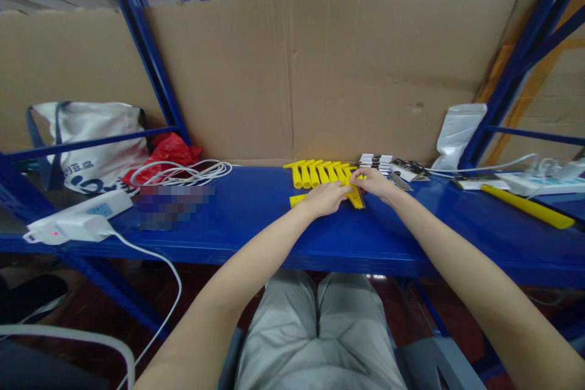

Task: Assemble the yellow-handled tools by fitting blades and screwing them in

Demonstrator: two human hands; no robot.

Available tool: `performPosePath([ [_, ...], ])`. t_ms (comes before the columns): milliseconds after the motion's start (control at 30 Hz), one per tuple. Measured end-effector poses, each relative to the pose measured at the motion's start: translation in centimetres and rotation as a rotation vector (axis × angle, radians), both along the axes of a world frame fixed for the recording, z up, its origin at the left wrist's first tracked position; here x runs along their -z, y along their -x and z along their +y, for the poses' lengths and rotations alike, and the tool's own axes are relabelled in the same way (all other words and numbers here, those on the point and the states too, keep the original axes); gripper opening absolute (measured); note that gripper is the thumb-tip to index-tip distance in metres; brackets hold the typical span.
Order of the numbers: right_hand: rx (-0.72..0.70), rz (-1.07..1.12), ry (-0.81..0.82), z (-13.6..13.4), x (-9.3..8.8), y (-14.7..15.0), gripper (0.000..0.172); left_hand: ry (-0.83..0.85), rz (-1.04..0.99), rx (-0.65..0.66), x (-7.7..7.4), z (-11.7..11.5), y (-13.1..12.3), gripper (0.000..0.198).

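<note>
Several yellow T-shaped tools (312, 175) lie side by side in a row on the blue shelf, near the cardboard at the back. In front of the row, my left hand (325, 198) has its fingers wrapped round a yellow tool (355, 198) whose blade end points toward the front. My right hand (371, 181) pinches at the upper part of the same tool, its fingertips touching it. Another yellow piece (296, 200) shows partly from under my left hand. Just behind my right hand are small black-and-white printed cards (375, 162).
A white bag (103, 146), a red plastic bag (171, 151) and coiled white cable (192, 173) are at the left, with a power strip (82, 219). At the right lie a long yellow object (528, 206) and another power strip (543, 184). Blue posts (141, 42) frame the shelf.
</note>
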State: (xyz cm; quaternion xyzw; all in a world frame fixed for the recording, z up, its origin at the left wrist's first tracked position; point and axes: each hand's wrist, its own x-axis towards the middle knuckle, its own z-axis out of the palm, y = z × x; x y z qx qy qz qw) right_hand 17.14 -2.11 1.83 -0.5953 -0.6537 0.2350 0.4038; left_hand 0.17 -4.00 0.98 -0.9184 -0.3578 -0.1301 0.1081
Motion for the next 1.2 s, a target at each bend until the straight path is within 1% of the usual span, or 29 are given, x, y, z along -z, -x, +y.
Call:
performPosePath([
  [33, 0.000, 0.014, -0.004, 0.2, 0.2, -0.1, 0.003, -0.001, 0.000, 0.000, 0.0, 0.0, 0.0, 0.037],
  [67, 0.006, 0.033, -0.010, 0.4, 0.4, -0.2, 0.005, -0.001, -0.003, 0.002, 0.0, 0.1, 0.0, 0.037],
  [133, 0.037, 0.071, -0.053, 0.8, 0.7, -0.3, 0.017, 0.001, -0.021, 0.010, 0.2, 0.2, 0.0, 0.036],
  [200, 0.077, 0.105, -0.122, 1.2, 0.7, -0.4, 0.025, 0.003, -0.062, 0.013, 0.3, 0.4, 0.0, 0.036],
  [267, 0.106, 0.128, -0.146, 1.3, 0.5, -0.6, 0.025, 0.011, -0.122, 0.007, 0.5, 0.7, 0.0, 0.035],
  [300, 0.102, 0.131, -0.124, 1.3, 0.3, -0.8, 0.021, 0.016, -0.154, 0.001, 0.6, 0.9, 0.1, 0.035],
  [367, 0.051, 0.118, -0.040, 1.0, -0.1, -1.1, 0.013, 0.027, -0.208, -0.015, 0.6, 1.1, 0.2, 0.033],
  [433, -0.032, 0.104, 0.040, 0.6, -0.3, -1.4, 0.010, 0.034, -0.248, -0.028, 0.5, 1.2, 0.3, 0.030],
  [567, -0.191, 0.099, 0.123, -0.3, -0.6, -1.5, 0.019, 0.042, -0.280, -0.030, 0.4, 1.2, 0.5, 0.027],
  [633, -0.229, 0.103, 0.131, -0.6, -0.6, -1.3, 0.023, 0.053, -0.272, -0.035, 0.3, 1.1, 0.4, 0.028],
  [833, -0.201, 0.174, 0.136, -0.7, -0.7, -0.8, 0.024, 0.047, -0.205, -0.159, 0.2, 0.8, 0.2, 0.050],
  [1000, -0.205, 0.218, 0.147, -0.7, -0.8, -0.5, 0.026, -0.009, -0.100, -0.163, 0.4, 1.2, 0.3, 0.051],
  [1200, -0.232, 0.230, 0.131, -0.4, -0.7, -0.6, 0.028, 0.002, -0.126, -0.174, 0.3, 1.5, 0.4, 0.053],
])
